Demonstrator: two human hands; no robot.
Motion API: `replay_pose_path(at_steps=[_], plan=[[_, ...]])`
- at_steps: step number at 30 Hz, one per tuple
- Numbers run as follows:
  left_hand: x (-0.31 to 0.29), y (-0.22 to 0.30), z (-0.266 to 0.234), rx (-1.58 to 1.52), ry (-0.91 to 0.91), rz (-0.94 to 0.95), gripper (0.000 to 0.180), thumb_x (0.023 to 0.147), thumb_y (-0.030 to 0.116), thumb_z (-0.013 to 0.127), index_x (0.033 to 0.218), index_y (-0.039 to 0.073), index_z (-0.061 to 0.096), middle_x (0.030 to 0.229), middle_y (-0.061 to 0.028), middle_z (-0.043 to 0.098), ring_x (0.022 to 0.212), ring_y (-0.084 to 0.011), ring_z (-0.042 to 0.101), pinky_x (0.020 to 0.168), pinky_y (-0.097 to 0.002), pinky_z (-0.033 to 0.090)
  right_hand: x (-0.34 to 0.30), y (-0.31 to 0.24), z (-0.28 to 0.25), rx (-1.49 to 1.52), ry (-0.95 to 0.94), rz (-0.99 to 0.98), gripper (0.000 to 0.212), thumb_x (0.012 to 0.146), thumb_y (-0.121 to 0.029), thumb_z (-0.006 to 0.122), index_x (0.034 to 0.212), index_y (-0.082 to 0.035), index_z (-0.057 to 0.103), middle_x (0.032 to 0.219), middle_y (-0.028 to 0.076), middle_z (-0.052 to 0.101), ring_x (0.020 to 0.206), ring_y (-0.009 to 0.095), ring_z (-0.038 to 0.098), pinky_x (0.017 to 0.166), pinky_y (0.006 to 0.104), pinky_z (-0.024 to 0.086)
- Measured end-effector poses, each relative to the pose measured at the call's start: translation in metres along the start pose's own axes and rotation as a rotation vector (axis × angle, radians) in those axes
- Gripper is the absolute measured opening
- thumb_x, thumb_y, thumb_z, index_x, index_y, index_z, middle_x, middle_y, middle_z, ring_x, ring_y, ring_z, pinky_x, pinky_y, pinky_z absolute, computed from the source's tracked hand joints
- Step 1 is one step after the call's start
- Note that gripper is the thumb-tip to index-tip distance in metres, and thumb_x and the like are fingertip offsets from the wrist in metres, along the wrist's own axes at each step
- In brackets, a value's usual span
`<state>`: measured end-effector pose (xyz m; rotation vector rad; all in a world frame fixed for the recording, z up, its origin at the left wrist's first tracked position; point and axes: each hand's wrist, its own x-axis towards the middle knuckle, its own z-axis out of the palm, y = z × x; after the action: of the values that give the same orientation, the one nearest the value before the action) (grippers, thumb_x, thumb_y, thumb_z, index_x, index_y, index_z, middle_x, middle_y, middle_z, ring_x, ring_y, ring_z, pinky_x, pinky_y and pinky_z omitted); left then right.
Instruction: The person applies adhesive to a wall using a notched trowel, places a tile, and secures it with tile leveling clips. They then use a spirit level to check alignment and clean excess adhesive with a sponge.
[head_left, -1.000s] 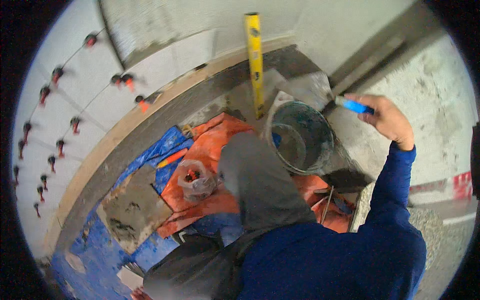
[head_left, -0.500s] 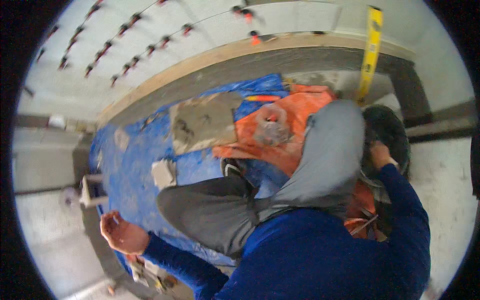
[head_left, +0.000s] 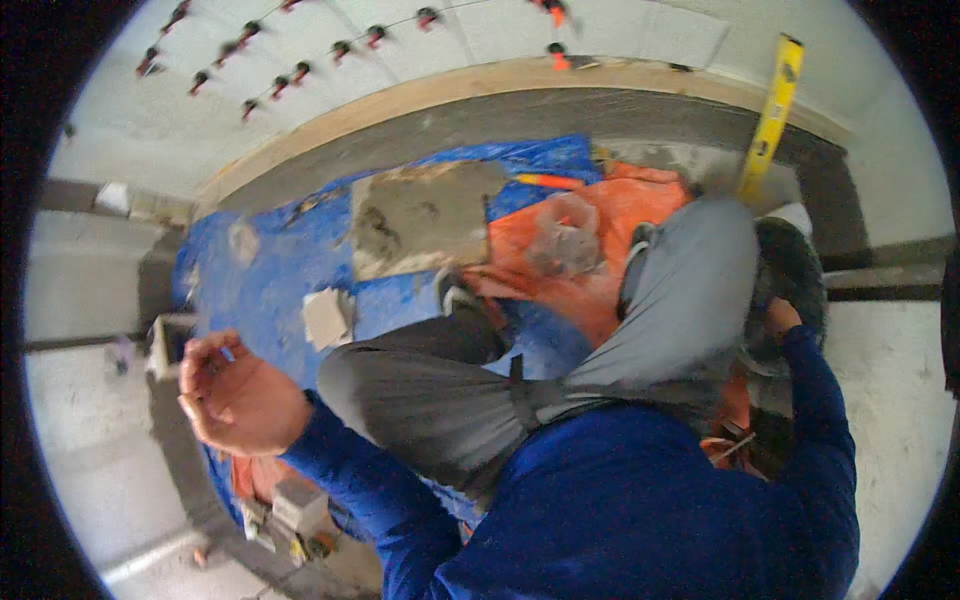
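My left hand (head_left: 240,395) is raised over the left edge of the blue tarp (head_left: 260,290), its fingers loosely curled and apart with nothing visible in them. My right hand (head_left: 783,318) is at the black bucket (head_left: 800,265) beside my right knee. Its fingers are hidden in the dark of the bucket, so I cannot see whether they grip anything. A small stack of pale tiles (head_left: 327,317) lies on the tarp ahead of my left knee. Farther off is a large grey-beige slab (head_left: 425,220) with dark smudges.
An orange sheet (head_left: 520,240) bears a clear plastic bag (head_left: 566,238). A yellow spirit level (head_left: 770,120) leans at the far right wall. Red-and-black tile levelling clips (head_left: 376,38) dot the far wall. A white box (head_left: 298,505) and small tools lie behind my left arm.
My left hand has come up and forward, its fingers curling more. My right hand stays at the bucket, a little nearer to me. The whole view has shifted slightly.
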<state>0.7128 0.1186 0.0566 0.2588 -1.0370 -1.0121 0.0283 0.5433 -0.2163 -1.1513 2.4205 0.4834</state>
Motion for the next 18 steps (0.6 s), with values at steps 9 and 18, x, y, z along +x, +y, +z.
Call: replay_pose_path(at_steps=[9, 18], plan=[[0.091, -0.079, 0.063, -0.293, -0.541, -0.329, 0.052, 0.102, 0.036, 0.042, 0.13, -0.002, 0.064, 0.136, -0.02, 0.059, 0.122, -0.0296, 0.05, 0.109, -0.0426, 0.035, -0.145, -0.053, -0.101, 0.131, 0.259, 0.363, 0.034, 0.091, -0.019, 0.065, 0.122, -0.006, 0.066, 0.098, 0.024, 0.071, 0.098, 0.045, 0.067, 0.083, 0.0523, 0.054], [0.067, -0.143, 0.054, -0.337, -0.305, -0.465, 0.044, 0.104, 0.031, 0.046, 0.123, -0.004, 0.066, 0.128, -0.019, 0.064, 0.115, -0.0264, 0.056, 0.101, -0.0403, 0.043, -0.173, -0.1, -0.233, 0.544, 0.585, 0.252, 0.04, 0.092, -0.019, 0.07, 0.127, 0.0, 0.065, 0.112, 0.027, 0.07, 0.101, 0.04, 0.07, 0.088, 0.0439, 0.052]])
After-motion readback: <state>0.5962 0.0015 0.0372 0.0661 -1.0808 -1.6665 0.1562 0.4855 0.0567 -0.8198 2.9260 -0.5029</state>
